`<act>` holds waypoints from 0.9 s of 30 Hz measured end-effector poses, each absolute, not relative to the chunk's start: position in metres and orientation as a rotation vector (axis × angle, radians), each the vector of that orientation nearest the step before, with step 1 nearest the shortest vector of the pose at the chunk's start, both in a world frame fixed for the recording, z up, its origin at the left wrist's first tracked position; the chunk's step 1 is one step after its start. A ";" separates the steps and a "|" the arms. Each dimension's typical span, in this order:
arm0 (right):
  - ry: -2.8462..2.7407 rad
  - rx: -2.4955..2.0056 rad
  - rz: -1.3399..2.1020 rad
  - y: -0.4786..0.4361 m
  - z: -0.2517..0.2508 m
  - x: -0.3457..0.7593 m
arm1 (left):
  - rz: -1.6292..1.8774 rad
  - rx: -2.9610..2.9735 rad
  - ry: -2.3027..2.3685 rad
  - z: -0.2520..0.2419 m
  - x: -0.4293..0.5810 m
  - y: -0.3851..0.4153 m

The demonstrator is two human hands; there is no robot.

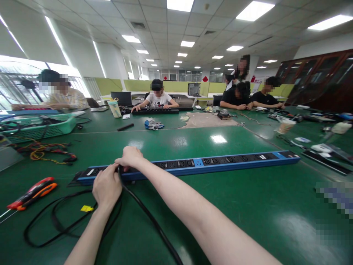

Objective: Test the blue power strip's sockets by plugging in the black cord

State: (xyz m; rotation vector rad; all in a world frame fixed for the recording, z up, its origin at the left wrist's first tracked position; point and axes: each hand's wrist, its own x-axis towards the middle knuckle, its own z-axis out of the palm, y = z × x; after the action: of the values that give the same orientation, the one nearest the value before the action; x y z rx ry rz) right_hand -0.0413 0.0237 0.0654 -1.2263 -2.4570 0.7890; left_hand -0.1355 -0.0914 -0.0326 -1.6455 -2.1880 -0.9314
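Note:
A long power strip [198, 163] with a blue body and a black socket face lies across the green table in front of me. My left hand [107, 186] is closed at its left part, around the upper end of a thick black power cable [149, 213]. Pressed close beside it, my right hand [131, 157] has its fingers curled down over the strip at the same cable end. The cable's tip is hidden between both hands. From there the cable runs down toward me, and loops of black cord [35, 224] with a yellow tag [87, 208] lie at the left.
Left of the strip lies a red-and-orange-handled screwdriver [33, 193]. Behind it are tangled wires [45, 150] and a green basket [52, 129]. Blue-grey gloves [153, 124] and a black bar [125, 127] lie farther off. Several people sit across the table; a drink cup [285, 126] stands right.

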 end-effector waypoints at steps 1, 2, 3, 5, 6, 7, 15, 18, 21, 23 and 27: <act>-2.441 -1.216 0.797 0.023 0.064 -0.039 | -0.955 -1.617 -2.186 -0.033 -0.136 -0.091; -2.428 -1.205 0.799 0.022 0.063 -0.036 | -0.969 -1.592 -2.178 -0.034 -0.136 -0.090; -2.421 -1.196 0.797 0.021 0.062 -0.034 | -0.971 -1.587 -2.168 -0.034 -0.137 -0.090; -2.425 -1.189 0.797 0.019 0.061 -0.032 | -0.926 -1.630 -2.154 -0.034 -0.138 -0.091; -2.437 -1.192 0.803 0.019 0.061 -0.032 | -0.895 -1.653 -2.155 -0.034 -0.140 -0.091; -2.451 -1.201 0.807 0.019 0.061 -0.032 | -0.869 -1.673 -2.158 -0.034 -0.141 -0.092; -2.485 -1.266 0.678 0.021 0.061 -0.038 | -0.842 -1.707 -2.155 -0.033 -0.149 -0.093; -2.437 -1.272 0.655 0.016 0.055 -0.033 | -0.853 -1.689 -2.114 -0.035 -0.146 -0.093; -2.402 -1.281 0.676 0.013 0.050 -0.026 | -0.865 -1.674 -2.132 -0.036 -0.144 -0.093; -2.393 -1.297 0.691 0.012 0.050 -0.024 | -0.870 -1.663 -2.147 -0.036 -0.144 -0.092; -2.422 -1.319 0.689 0.014 0.055 -0.028 | -0.845 -1.666 -2.142 -0.037 -0.146 -0.092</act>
State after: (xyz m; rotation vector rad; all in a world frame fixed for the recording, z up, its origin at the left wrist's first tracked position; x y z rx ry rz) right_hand -0.0281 0.0140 0.0547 -1.3186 -2.4224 0.6889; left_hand -0.1456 -0.0917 -0.0371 -1.6659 -2.1416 -0.8451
